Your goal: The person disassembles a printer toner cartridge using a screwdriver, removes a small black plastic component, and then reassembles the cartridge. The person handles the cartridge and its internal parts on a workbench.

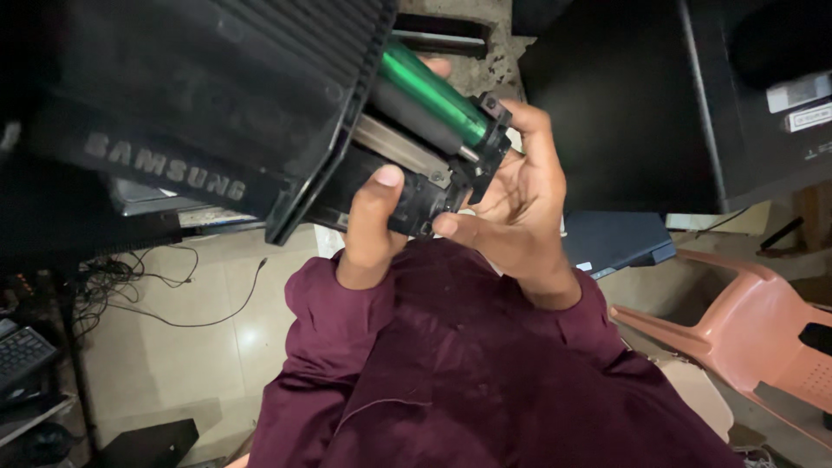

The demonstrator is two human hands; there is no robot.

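Printer (173, 95), big and black, filling the upper left, tilted, open edge facing down-right. Out of that opening, cartridge (425, 152): black housing, green drum (429, 82) along its upper side, grey roller just beneath. Long axis running from upper left, under the printer's edge, to lower right, ending at a black end cap near the right hand's fingertips. Roughly half of it clear of the printer, the rest hidden inside.

Below, maroon sleeves (451, 373) across the lower middle. Right of them, pink plastic chair (754, 321); above that, dark cabinet (624, 95). Lower left, tiled floor (208, 347) with loose cables (156, 286) and a keyboard (22, 351) at the far edge.

Right hand (520, 199) cupped round the cartridge's free end, fingers closed on the end cap from the right and from behind, thumb pressing the lower black face. Left hand (368, 230) under the cartridge, thumb flat on its near face, remaining fingers hidden behind; apparently gripping from below, full wrap not visible. Both hands touching the cartridge, right one nearer the exposed end, left one nearer the printer opening. Cartridge thus lying above and between both sets of fingers, held aloft over the lap.
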